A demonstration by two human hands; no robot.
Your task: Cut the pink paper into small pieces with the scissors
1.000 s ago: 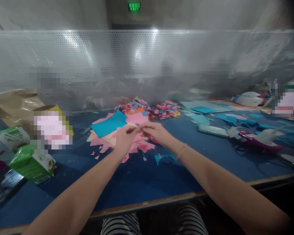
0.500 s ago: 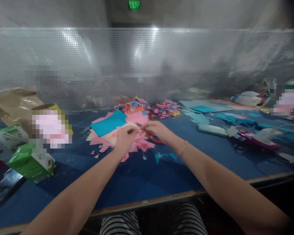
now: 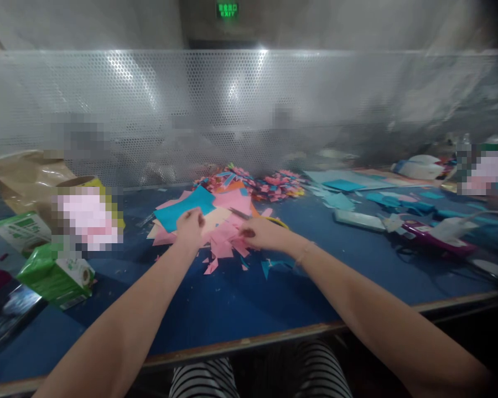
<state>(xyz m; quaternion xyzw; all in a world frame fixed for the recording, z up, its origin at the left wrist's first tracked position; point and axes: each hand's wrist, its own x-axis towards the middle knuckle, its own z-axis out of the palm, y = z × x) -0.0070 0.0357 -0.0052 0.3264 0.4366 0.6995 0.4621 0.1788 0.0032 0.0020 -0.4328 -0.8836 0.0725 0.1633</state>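
My right hand (image 3: 262,234) is closed around a pair of scissors, low over the pink paper pieces. The dark scissors (image 3: 239,213) point to the left, and a yellow edge of their handle shows behind my knuckles. My left hand (image 3: 191,222) hovers over the front of a blue paper sheet (image 3: 185,205), its fingers curled in a pinch. Whatever those fingers hold, if anything, is hidden. Loose pink paper pieces (image 3: 223,239) lie heaped between my hands, over cream and pink sheets.
Behind the sheets is a pile of colourful paper pieces (image 3: 280,183). Green boxes (image 3: 53,276) and a brown paper bag (image 3: 29,179) stand at left. On the right lie a purple tool (image 3: 434,237), a whitish bar (image 3: 359,220) and blue scraps. A perforated screen (image 3: 157,99) spans the back.
My hands have come apart. The left moved left over the blue sheet; the right dropped slightly. The scissors have turned, showing a yellow handle edge where red showed before.
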